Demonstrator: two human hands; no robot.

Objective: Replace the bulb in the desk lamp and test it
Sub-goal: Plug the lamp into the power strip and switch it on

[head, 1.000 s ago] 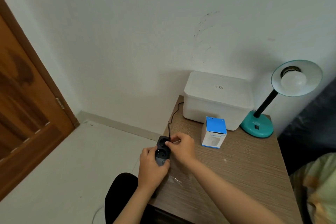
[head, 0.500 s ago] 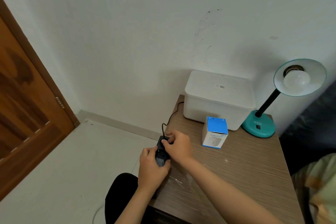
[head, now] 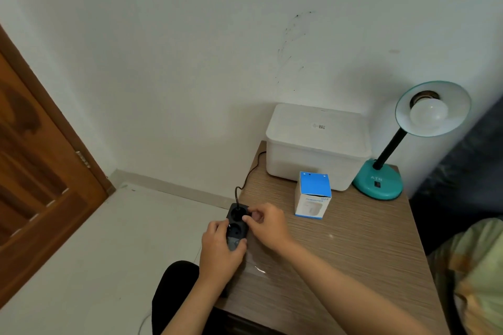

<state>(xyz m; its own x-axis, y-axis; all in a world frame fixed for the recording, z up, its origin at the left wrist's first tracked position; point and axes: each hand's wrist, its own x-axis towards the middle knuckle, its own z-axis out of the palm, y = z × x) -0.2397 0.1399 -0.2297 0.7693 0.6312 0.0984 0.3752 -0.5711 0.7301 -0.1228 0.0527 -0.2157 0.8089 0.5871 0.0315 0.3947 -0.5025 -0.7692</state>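
Observation:
A teal desk lamp (head: pixel 378 181) stands at the back right of the wooden table (head: pixel 353 253), its shade tilted toward me with a white bulb (head: pixel 428 113) screwed in and unlit. Its black cord (head: pixel 250 171) runs along the table's left edge to a black power strip (head: pixel 237 221) at the front left corner. My left hand (head: pixel 220 250) grips the strip's near end. My right hand (head: pixel 268 223) pinches at the strip's right side beside the far socket, where the plug sits. A blue and white box (head: pixel 313 196) stands mid-table.
A white lidded storage box (head: pixel 317 144) sits against the wall behind the blue box. A brown wooden door (head: pixel 32 171) is at the left, with pale floor between it and the table. Dark fabric lies to the right of the table.
My right hand has moved from on top of the strip to its right side, uncovering the far socket with the cord's plug in it. The cord's loop has shifted left.

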